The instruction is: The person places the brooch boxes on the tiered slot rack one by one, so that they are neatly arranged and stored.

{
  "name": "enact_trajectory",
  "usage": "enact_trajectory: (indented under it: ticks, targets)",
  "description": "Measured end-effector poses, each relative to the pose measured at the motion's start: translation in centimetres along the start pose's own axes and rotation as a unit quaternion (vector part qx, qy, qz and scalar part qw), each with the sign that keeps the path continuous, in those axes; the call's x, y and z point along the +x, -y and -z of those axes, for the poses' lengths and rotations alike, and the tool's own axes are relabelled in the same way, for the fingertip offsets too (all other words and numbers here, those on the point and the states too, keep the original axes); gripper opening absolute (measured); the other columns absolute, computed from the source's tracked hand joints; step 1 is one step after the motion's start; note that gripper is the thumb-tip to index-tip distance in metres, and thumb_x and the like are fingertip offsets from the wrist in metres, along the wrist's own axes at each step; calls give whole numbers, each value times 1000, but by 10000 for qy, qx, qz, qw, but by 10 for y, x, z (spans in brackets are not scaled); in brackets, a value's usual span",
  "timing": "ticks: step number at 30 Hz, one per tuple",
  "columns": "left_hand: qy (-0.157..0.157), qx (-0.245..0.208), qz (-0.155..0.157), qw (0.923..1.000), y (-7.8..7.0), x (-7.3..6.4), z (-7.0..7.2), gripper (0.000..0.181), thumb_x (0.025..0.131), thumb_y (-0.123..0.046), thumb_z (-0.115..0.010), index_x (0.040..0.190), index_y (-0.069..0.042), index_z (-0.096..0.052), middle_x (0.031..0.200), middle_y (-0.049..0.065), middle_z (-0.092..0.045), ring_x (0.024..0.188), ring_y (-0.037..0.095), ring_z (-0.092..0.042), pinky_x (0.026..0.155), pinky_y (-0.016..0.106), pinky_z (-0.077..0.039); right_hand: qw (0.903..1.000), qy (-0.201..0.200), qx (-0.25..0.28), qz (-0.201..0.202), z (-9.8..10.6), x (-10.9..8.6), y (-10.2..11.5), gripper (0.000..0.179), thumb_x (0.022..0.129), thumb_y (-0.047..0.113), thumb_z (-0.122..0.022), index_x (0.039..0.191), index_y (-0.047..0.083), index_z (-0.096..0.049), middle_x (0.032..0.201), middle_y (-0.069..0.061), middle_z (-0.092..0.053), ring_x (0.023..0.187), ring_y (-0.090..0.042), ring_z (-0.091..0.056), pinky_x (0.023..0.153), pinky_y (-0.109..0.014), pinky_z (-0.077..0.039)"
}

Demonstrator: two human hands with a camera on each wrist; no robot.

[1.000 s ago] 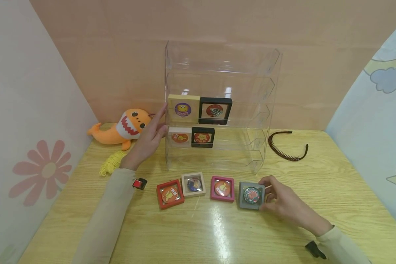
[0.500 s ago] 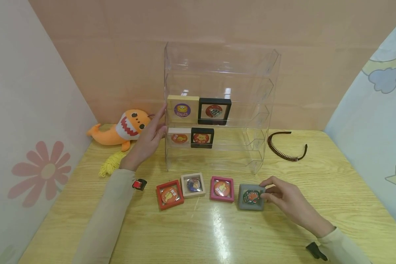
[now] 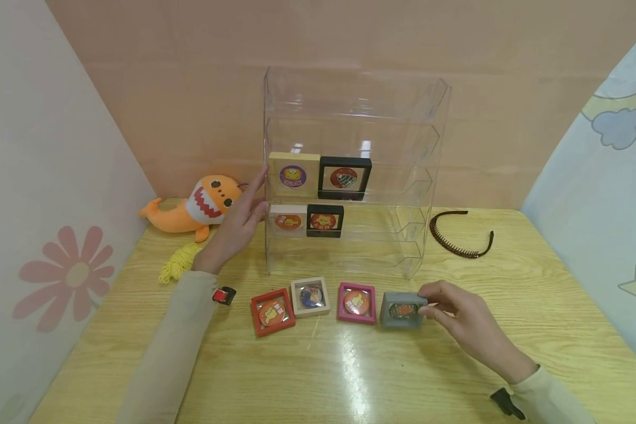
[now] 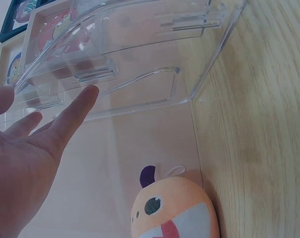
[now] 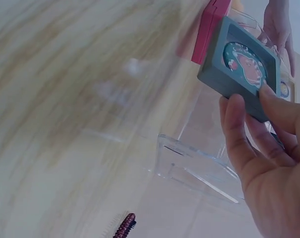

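Kids'-style nook, bldg type unclear: wood tbl [image 3: 275, 377], flower-print wall [image 3: 42, 153], cloud-print wall [image 3: 604, 200], plush shark [image 3: 182, 217].

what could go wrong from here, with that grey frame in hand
The right hand pinches the grey frame by one side, so it might twist or slip. The pink frame lies close beside it and could get knocked. The left hand is at the clear rack's side; a push there might jostle the yellow frame standing in it.

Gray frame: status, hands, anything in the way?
Right hand pinches gray frame, tilted. Left hand, fingers extended, at clear rack's left side. Pink frame alongside; no obstruction seen toward clear rack.
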State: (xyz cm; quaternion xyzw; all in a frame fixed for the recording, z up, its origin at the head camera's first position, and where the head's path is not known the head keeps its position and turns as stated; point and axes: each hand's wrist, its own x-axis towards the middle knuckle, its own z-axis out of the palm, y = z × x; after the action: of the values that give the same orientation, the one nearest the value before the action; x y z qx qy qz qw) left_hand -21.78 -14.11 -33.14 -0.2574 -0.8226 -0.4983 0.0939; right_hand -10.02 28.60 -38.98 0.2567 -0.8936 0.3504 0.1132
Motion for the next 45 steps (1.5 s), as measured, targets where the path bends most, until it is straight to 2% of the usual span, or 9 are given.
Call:
enact_trajectory:
  ticks: [12,19,25,34,45]
  targets:
    - [-17,-16,-7,10000,4,0,0,63,109,-5,-39,165,-19,-12,166,15,-19,137,42,-44,108,55,-43,9967,-628,40,503,-4,15,8,44,75,-15,-80,109,10,-69,109,-3,-71,90,-9,-70,78,-16,-56]
    - [-7,-5,-45,10000,5,1,0,63,109,-5,-39,165,-19,-12,166,16,-19,137,43,-44,107,55,-44,9946,-876,-120,542,-4,35,18,39,76,-16,-79,108,3,-67,110,-5,-71,93,-7,-69,82,-15,-55]
    - [5,41,-44,10000,2,2,0,62,110,-7,-39,165,-19,-12,165,18,-21,134,43,-47,108,56,-42,9908,-1102,-153,773,-4,57,23,36,77,-16,-78,107,0,-66,110,-8,-70,98,-3,-67,84,-18,-55]
    - [69,-115,-14,9999,1,2,0,64,110,-6,-39,165,-20,-11,165,18,-20,135,42,-48,102,53,-49,9847,-1469,-48,934,-6,88,26,31,81,-15,-75,108,-5,-65,112,-13,-69,91,-25,-72,84,-16,-55]
    - [63,-93,7,9999,0,-1,0,63,110,-6,-39,165,-18,-11,165,18,-19,135,42,-47,104,54,-47,9800,-1751,-349,884,-11,112,25,27,85,-8,-74,110,-6,-64,112,-15,-69,92,-27,-72,86,-10,-51]
